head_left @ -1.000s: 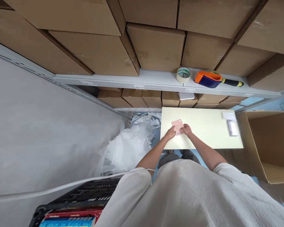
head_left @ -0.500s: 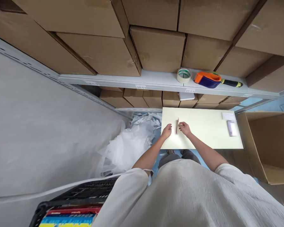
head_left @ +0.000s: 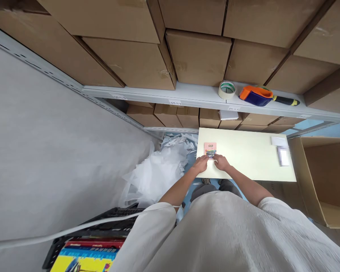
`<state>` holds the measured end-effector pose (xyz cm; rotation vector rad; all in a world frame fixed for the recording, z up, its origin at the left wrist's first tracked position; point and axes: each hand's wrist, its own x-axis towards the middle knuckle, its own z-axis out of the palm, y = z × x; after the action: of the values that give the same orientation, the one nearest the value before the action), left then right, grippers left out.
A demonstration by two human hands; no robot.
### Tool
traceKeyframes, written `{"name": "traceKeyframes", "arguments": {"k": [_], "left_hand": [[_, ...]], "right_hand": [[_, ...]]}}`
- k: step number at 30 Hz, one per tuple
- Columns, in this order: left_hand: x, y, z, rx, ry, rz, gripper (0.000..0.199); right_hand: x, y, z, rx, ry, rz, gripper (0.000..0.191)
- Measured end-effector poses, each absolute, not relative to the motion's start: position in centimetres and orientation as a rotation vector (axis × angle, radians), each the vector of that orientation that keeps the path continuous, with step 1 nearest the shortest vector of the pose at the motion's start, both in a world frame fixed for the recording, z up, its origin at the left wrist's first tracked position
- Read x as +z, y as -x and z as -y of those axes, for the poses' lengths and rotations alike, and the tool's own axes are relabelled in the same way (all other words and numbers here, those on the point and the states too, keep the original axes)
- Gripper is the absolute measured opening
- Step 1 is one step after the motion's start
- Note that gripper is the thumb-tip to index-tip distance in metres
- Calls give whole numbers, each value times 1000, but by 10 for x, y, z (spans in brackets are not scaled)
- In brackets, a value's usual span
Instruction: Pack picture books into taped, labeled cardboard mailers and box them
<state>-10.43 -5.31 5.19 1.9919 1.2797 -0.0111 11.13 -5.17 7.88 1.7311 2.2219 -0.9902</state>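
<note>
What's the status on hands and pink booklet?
Left hand, right hand: both at pink booklet, near edge. Illustrated face up. Only fingers partly cover it.

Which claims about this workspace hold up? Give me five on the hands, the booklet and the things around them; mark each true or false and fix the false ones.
1. The left hand and right hand both touch the pink booklet. True.
2. On the shelf, the tape roll sits left of the orange and blue tool. True.
3. The open cardboard box stands left of the table. False: it stands to the right.
4. The heap of white sheets is on the table. False: it lies left of the table.
5. A book with a yellow and blue cover is in the black crate. True.
</note>
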Motion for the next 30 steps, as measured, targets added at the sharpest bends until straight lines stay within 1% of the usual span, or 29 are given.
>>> {"name": "traceKeyframes", "arguments": {"k": [4, 7, 10, 13, 19, 25, 30], "left_hand": [[52, 106, 50, -244, -2048, -1272, 80], [50, 109, 37, -307, -2039, -1304, 91], [49, 113, 22, -328, -2018, -1344, 96], [50, 117, 9, -378, -1990, -1365, 96], [54, 118, -17, -475, -1956, -1400, 96], [51, 118, -39, -443, -1899, -1409, 104], [48, 119, -46, -404, -1886, -1413, 103]], "right_hand": [[83, -107, 51, -826, -1535, -2225, 70], [83, -99, 41, -777, -1462, -2161, 81], [81, -89, 26, -766, -1428, -2090, 88], [80, -80, 11, -762, -1410, -2049, 95], [81, -68, -17, -722, -1412, -1998, 95], [82, -59, -45, -779, -1418, -1926, 97], [77, -57, -52, -812, -1452, -1914, 99]]}}
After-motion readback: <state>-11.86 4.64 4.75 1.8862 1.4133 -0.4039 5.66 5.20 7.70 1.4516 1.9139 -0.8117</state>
